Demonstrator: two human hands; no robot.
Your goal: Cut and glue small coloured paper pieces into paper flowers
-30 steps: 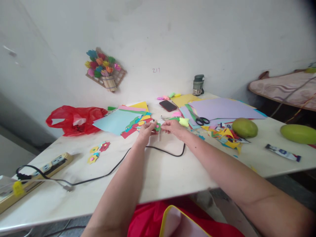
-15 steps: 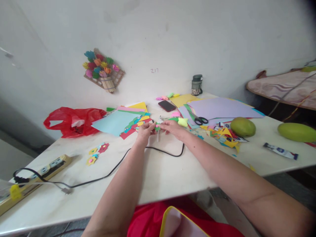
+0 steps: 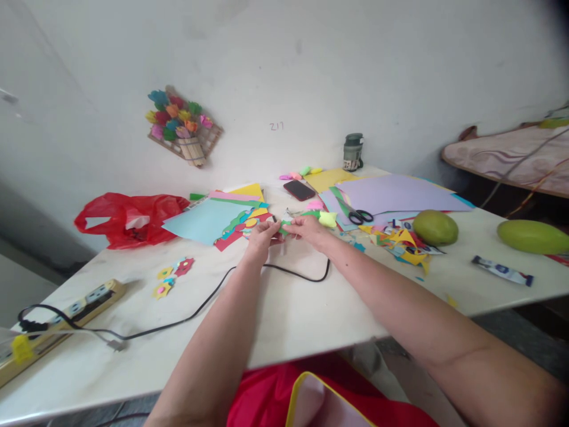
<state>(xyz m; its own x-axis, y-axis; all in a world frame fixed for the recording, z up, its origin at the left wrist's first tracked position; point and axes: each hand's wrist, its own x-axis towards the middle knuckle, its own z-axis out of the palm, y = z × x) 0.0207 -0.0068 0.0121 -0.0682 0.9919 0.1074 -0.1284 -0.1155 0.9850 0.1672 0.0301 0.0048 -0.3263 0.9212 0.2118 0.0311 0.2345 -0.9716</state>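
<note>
A small green paper cutout (image 3: pixel 285 226) is held between my two hands over the middle of the table. My left hand (image 3: pixel 263 237) pinches its left side, fingers closed. On the right side, my right hand (image 3: pixel 308 230) grips it between thumb and fingers. My fingers hide most of its shape. Close behind lie colored paper scraps (image 3: pixel 251 223) and a puffy yellow piece (image 3: pixel 328 219). Several paper flowers (image 3: pixel 183 267) in red, yellow and blue rest to the left.
A black cable (image 3: pixel 297 274) crosses the table from a power strip (image 3: pixel 95 302). Scissors (image 3: pixel 360 217), purple paper (image 3: pixel 395 193), paper scraps (image 3: pixel 406 244), a green mango (image 3: pixel 435 228) and a glue tube (image 3: pixel 502 271) lie right. A red bag (image 3: pixel 133 219) and phone (image 3: pixel 299 190) are farther back.
Both hands stay on the green cutout and have shifted it slightly; the pink spot on it no longer shows. The whole view has moved a little.
</note>
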